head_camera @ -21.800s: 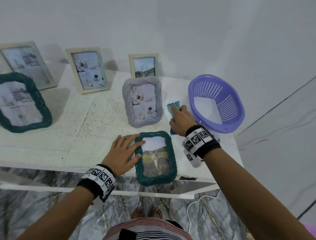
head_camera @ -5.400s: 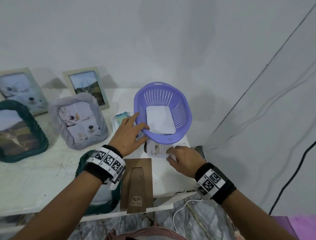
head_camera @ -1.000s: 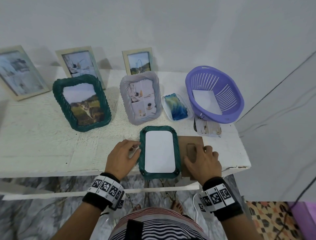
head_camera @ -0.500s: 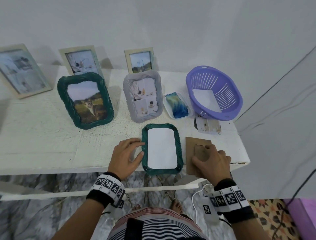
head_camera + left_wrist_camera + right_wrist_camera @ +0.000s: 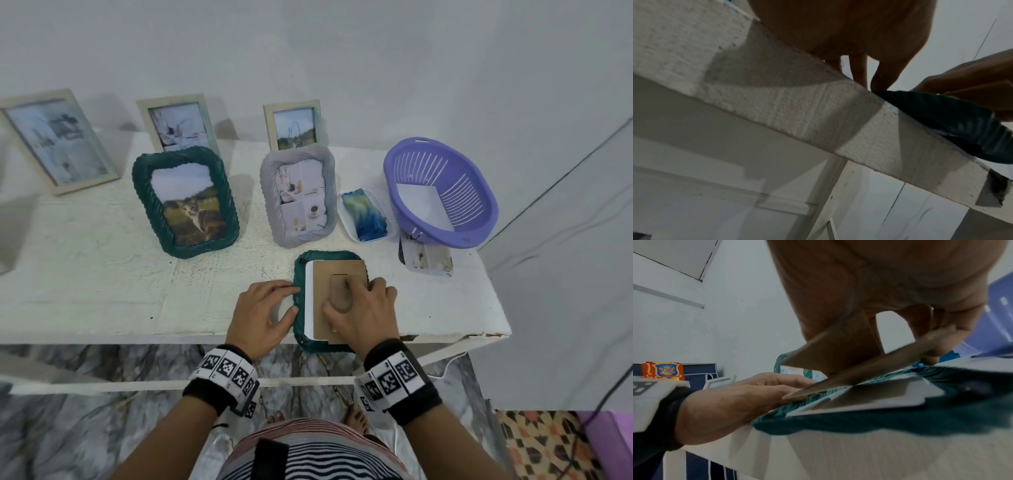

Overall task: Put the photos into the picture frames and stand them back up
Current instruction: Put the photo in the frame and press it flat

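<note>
A: What is changing at the front edge of the desk (image 5: 102, 308)?

B: The backing board (image 5: 337, 274) is leaving the bare desk, where it was lying half a second ago to the right of the green frame (image 5: 298, 298). The right hand (image 5: 363, 315) is now bringing it over the frame, fingers curled around the board's stand flap, pinching it. In the right wrist view the board is hanging tilted, its left edge low over the photo (image 5: 879, 400), its right edge higher.

A: And the left hand (image 5: 260, 315)?

B: It is resting beside the frame's left rim, relaxed fingers touching it, steadying it.

A: What is that meaning for the task?

B: Likely the photo is already in place, white back up, and the board is about to close it in. A white strip is still showing along the left, so the board is not seated yet. Standing up is remaining.

A: How is the frame lying?

B: Face down at the front edge, right of centre, long axis running front to back, near end overhanging slightly.
</note>
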Demonstrator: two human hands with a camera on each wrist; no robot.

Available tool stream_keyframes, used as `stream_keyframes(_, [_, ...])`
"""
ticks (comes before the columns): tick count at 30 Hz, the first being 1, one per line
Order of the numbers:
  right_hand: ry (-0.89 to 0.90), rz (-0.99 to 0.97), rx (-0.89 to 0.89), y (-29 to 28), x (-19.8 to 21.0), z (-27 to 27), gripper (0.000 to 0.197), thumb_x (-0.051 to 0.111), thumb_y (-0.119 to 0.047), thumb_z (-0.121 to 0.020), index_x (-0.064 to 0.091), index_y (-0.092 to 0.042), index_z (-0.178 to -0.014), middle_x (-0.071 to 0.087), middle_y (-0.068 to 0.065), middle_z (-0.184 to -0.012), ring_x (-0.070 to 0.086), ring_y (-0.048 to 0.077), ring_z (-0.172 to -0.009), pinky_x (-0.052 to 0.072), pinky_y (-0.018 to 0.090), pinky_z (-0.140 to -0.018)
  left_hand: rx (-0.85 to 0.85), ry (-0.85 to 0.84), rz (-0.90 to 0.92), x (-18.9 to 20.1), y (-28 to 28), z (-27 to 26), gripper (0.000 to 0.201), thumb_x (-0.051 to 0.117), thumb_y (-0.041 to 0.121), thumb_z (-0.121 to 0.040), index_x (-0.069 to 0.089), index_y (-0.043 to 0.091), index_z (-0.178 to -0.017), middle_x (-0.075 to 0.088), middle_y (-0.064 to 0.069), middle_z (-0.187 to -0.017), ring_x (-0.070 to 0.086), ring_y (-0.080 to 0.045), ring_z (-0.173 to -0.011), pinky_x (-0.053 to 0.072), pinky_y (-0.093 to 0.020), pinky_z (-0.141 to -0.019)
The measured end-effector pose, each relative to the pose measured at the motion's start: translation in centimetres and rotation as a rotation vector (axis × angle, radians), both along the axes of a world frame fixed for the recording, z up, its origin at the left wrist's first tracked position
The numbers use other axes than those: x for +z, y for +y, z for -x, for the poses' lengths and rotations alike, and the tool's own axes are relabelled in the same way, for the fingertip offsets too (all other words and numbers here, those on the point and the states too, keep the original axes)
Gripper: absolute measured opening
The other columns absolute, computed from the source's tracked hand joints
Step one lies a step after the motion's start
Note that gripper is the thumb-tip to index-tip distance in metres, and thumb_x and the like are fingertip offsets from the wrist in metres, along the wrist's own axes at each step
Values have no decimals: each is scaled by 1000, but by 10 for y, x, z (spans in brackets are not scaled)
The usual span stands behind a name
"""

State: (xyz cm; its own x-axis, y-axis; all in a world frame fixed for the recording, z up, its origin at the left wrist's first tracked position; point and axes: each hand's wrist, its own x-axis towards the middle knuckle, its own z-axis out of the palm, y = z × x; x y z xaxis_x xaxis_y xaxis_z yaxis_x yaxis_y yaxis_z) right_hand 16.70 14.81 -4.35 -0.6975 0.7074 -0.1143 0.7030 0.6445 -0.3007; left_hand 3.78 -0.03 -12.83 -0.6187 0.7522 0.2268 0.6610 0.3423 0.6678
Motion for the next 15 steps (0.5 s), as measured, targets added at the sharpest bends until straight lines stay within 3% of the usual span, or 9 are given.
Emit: stream_keyframes(15, [-4, 43, 8, -3, -17, 9, 55, 56, -59, -80, 49, -23, -122, 41, 12, -110, 38, 30, -98, 36, 38, -89, -21, 84, 16, -4, 1, 0, 33, 48, 44, -92, 70, 37, -116, 59, 13, -125, 49, -13, -113, 42, -37, -85])
